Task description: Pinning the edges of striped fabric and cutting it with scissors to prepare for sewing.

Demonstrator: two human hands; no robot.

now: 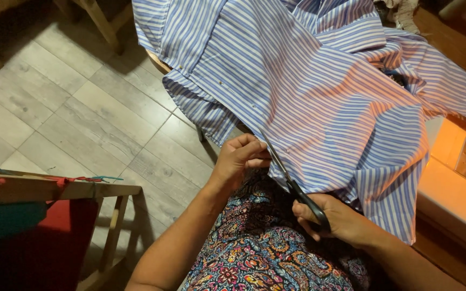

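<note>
Patterned paisley cloth [260, 253] in dark, pink and orange tones covers the person's lap at six o'clock, closest of all. Both bare forearms rise from the lower edge over it. At five o'clock the right hand [341, 218] lies knuckles-up, its grip closed through the black handles of a pair of scissors [296, 188], wrist bent slightly inward. From the handles the slim blades run up and left toward eleven o'clock, nearly closed, their tips lying against the lower hem of a blue-and-white striped shirt [319, 91]. Just left of the blades, near the centre, the left hand [241, 159] curls with fingers folded under, its grip pinching the shirt's edge tight beside the cutting line; the forearm slants down to seven o'clock.

Beyond the hands, the shirt spreads from the centre to twelve and two o'clock, draped over a wooden surface [160, 62] whose edge peeps out at eleven o'clock; a button row runs down its front. At three o'clock a lit, pale machine [459, 183] glows orange. At eight o'clock stands a wooden frame [55, 188] with red and teal cloth. Grey plank floor [82, 113] fills nine to eleven o'clock.
</note>
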